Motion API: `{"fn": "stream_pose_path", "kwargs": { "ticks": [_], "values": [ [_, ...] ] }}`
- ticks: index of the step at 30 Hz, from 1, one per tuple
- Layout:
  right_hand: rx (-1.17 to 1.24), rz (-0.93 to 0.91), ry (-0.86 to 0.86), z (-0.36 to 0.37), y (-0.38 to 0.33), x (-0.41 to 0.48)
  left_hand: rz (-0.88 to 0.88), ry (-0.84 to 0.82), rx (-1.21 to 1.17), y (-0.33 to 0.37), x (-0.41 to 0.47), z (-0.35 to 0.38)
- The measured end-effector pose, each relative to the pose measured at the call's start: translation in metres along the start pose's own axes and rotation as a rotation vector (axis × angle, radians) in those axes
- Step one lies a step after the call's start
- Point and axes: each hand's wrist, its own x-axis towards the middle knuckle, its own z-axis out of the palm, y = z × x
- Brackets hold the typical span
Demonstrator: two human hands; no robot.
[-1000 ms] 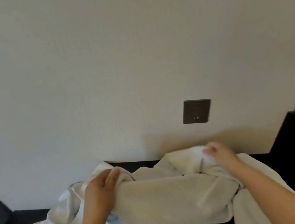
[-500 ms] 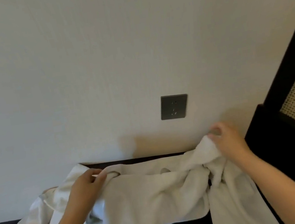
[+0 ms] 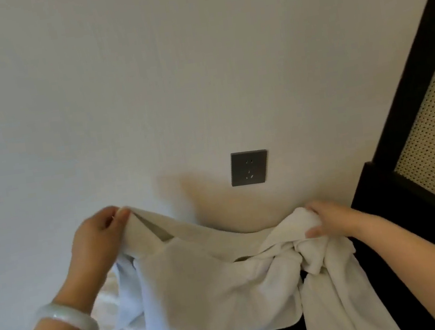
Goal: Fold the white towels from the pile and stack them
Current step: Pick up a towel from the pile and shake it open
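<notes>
towel [image 3: 213,285] stretched left-right between hands

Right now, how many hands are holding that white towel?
2. The left hand pinches a raised corner of the white towel at left; the right hand grips its bunched end, lower at right. No other hand shows.

soft, even indoor light; slight motion blur; faint shadow on the wall [image 3: 144,91].

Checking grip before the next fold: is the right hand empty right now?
No, the right hand grips a bunched end of the white towel, while the left hand pinches another edge higher up.
</notes>
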Motion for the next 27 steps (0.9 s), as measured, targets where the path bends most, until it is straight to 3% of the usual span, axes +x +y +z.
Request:
{"fn": "stream_pose_path", "kwargs": {
  "ticks": [3,8,13,17,19,23,25,27],
  "values": [
    [-0.005,0.007,0.036,0.022,0.008,-0.004,0.064,0.056,-0.042,0.025,0.020,-0.016],
    [0.625,-0.030,0.345,-0.022,-0.016,-0.011,0.123,0.040,-0.058,0.058,0.038,-0.041],
    [0.714,-0.301,0.660,-0.145,-0.068,-0.061,0.231,0.140,-0.154,0.118,0.055,-0.067],
    [0.930,-0.537,0.622,-0.206,-0.116,-0.111,0.344,0.192,-0.189,0.177,0.054,-0.071],
    [0.924,-0.619,0.526,-0.202,-0.141,-0.119,0.322,-0.023,-0.283,0.202,0.035,-0.050],
    [0.934,-0.591,0.253,-0.142,-0.167,-0.109,0.257,-0.673,-0.434,0.210,-0.017,0.011],
    [0.865,-0.465,0.231,-0.102,-0.160,-0.097,0.173,-0.756,-0.351,0.186,-0.036,0.041],
    [0.607,-0.317,0.363,-0.059,-0.144,-0.089,0.043,-0.737,-0.280,0.153,-0.051,0.065]
  ]
}}
